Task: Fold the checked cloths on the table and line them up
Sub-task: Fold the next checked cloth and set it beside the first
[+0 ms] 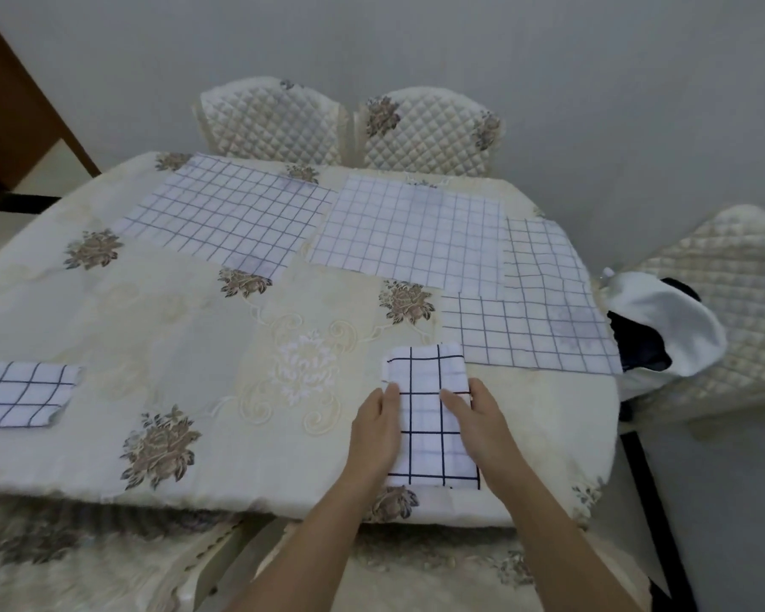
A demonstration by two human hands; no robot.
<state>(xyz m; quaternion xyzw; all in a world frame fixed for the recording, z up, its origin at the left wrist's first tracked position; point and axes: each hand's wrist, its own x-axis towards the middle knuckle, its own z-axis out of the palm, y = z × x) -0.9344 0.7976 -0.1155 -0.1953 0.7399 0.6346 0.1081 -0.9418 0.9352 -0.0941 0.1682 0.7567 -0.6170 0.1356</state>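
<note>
A white cloth with dark checks [429,413] lies folded into a narrow strip near the table's front edge. My left hand [374,428] rests flat along its left side and my right hand [482,421] lies flat on its right side, fingers straight. Another folded checked cloth [21,393] sits at the table's left edge. Unfolded checked cloths lie flat further back: one at the back left [226,214], one at the back middle [407,231], one at the right [531,333], and a fourth [544,254] partly under its neighbours.
The table carries a cream floral tablecloth [151,329]. Two quilted chairs [350,125] stand behind it, another [725,302] at the right with white and dark clothing [663,329] draped over it. A chair seat sits below the front edge.
</note>
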